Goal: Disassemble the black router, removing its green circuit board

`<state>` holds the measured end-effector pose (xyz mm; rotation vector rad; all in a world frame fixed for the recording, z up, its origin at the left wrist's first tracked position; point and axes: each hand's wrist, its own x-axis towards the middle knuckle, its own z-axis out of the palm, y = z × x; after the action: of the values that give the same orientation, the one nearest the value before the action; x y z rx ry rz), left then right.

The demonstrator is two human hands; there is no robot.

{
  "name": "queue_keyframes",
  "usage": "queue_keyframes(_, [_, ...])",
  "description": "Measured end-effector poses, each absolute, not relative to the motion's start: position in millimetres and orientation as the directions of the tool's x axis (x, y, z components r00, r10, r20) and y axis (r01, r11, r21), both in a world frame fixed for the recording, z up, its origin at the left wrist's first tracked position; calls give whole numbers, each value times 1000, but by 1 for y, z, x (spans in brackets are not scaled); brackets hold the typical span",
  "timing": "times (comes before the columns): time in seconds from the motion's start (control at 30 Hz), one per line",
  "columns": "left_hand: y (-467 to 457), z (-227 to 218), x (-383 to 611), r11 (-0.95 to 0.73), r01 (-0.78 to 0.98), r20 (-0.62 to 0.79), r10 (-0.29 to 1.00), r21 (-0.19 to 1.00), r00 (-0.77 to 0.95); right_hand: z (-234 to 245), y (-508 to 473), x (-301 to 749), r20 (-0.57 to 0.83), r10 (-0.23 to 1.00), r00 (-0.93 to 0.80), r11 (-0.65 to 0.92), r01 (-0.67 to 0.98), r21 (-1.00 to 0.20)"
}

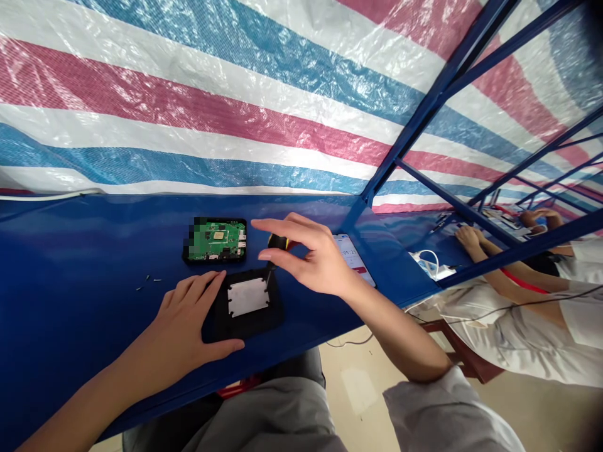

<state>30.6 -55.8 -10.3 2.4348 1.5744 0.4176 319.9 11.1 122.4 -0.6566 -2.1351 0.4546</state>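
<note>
My left hand (188,320) steadies a black plastic cover (254,323) on the blue table, its index finger at the far left corner and its thumb along the near edge. A silvery metal plate (247,296) sits in the cover. Above the cover's far right corner, my right hand (306,251) holds a screwdriver (277,242) with a black and yellow handle. The thumb and index finger are spread around the handle; other fingers are partly hidden behind it. The screwdriver's shaft points down to the plate's right edge. Beyond the cover lies a green circuit board (219,237) in a black case.
Several small screws (148,277) lie left of the cover. A phone (353,257) showing a timer lies right of my right hand. Blue metal framing (405,141) rises at the right, with a co-worker's hands (468,238) and a white power strip (431,267) beyond.
</note>
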Motion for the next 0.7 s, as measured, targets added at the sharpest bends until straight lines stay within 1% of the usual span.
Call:
queue_keyframes(0.07, [-56, -10, 30, -407, 853, 118, 913, 328, 390, 123, 11, 319, 654, 581, -484, 813, 316, -488])
queue_keyframes(0.1, [-56, -10, 30, -409, 852, 120, 912, 327, 392, 124, 11, 318, 656, 573, -491, 818, 298, -491])
queue_keyframes(0.17, [-56, -10, 30, -415, 851, 126, 910, 323, 395, 125, 11, 318, 620, 569, -540, 810, 240, -535])
queue_keyframes(0.23, [-56, -10, 30, -418, 852, 126, 908, 316, 399, 125, 12, 318, 584, 570, -578, 797, 219, -562])
queue_keyframes(0.3, [-56, -10, 30, -418, 854, 120, 908, 310, 401, 124, 12, 317, 596, 579, -557, 804, 268, -531])
queue_keyframes(0.4, [-55, -11, 30, -421, 852, 126, 907, 310, 402, 125, 13, 318, 657, 564, -500, 825, 324, -462])
queue_keyframes(0.47, [-55, -11, 31, -423, 850, 138, 906, 314, 400, 127, 12, 320, 644, 549, -532, 833, 283, -476])
queue_keyframes(0.57, [-54, -11, 31, -422, 849, 141, 907, 319, 397, 130, 12, 322, 583, 550, -598, 815, 231, -532])
queue_keyframes(0.63, [-54, -11, 31, -420, 848, 141, 907, 323, 396, 130, 12, 323, 590, 565, -577, 813, 268, -516])
queue_keyframes(0.7, [-54, -11, 31, -418, 848, 143, 909, 327, 392, 130, 13, 322, 621, 571, -537, 819, 328, -470])
